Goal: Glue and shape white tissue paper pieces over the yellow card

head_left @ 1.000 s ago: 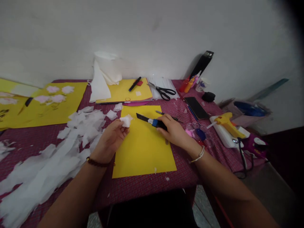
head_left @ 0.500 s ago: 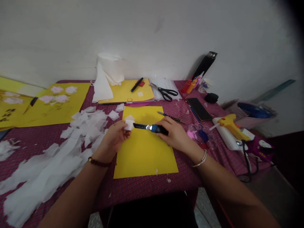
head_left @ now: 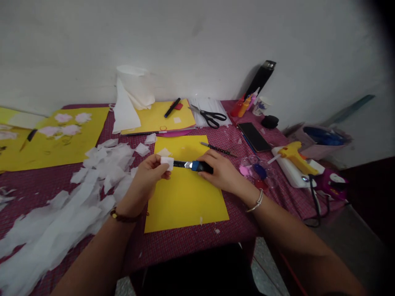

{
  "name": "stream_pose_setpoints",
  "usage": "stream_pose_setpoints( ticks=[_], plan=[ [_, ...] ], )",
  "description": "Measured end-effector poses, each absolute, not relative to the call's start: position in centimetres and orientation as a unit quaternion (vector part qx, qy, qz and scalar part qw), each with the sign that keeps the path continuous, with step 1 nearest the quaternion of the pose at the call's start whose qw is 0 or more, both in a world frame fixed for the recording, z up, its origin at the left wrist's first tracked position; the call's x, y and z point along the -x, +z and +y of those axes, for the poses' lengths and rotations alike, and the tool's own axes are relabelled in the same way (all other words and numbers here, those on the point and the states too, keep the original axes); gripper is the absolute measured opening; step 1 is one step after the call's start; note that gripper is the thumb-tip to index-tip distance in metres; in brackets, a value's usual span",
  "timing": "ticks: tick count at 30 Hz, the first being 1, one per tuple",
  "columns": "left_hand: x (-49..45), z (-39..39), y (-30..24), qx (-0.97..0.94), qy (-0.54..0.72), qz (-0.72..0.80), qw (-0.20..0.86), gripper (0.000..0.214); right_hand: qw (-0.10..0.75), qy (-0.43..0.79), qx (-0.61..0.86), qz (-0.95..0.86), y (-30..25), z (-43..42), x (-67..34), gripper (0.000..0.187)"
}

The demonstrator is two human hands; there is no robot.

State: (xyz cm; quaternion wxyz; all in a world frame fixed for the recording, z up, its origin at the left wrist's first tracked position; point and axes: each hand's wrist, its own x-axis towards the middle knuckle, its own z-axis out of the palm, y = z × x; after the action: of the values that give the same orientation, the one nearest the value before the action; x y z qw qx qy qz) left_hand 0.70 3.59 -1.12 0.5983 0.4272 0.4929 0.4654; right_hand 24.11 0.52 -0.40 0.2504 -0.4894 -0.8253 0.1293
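Note:
My left hand pinches a small white tissue paper square between thumb and fingers. The far end of a dark blade lies against or under that paper; which one I cannot tell. My right hand grips the blue and black handle of a utility knife, its blade pointing left. Both hands are above a yellow sheet. Another small white paper piece lies on the sheet just beyond my left fingers. Left of that hand spreads a heap of white tissue pieces.
Scissors, a marker and yellow paper lie at the back, beside a white paper roll. A thin brush rests near my right hand. Farther right are a phone, a paint palette and a yellow glue gun.
My left thumb has come down over the paper square, which now meets the blade's end. The view has shifted slightly. My right hand keeps its hold on the knife.

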Motion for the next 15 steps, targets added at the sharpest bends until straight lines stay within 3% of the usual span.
stream_pose_setpoints(
  ticks=[8, 15],
  plan=[
    [-0.84, 3.38, -0.67, -0.446, 0.436, 0.474, 0.622, 0.029, 0.264, 0.153, 0.488, -0.817, -0.49, 0.63, -24.13, 0.029],
    [-0.45, 3.69, -1.00, -0.391, 0.425, 0.473, 0.665, 0.022, 0.281, 0.161, 0.492, -0.808, -0.40, 0.58, -23.99, 0.028]
  ],
)
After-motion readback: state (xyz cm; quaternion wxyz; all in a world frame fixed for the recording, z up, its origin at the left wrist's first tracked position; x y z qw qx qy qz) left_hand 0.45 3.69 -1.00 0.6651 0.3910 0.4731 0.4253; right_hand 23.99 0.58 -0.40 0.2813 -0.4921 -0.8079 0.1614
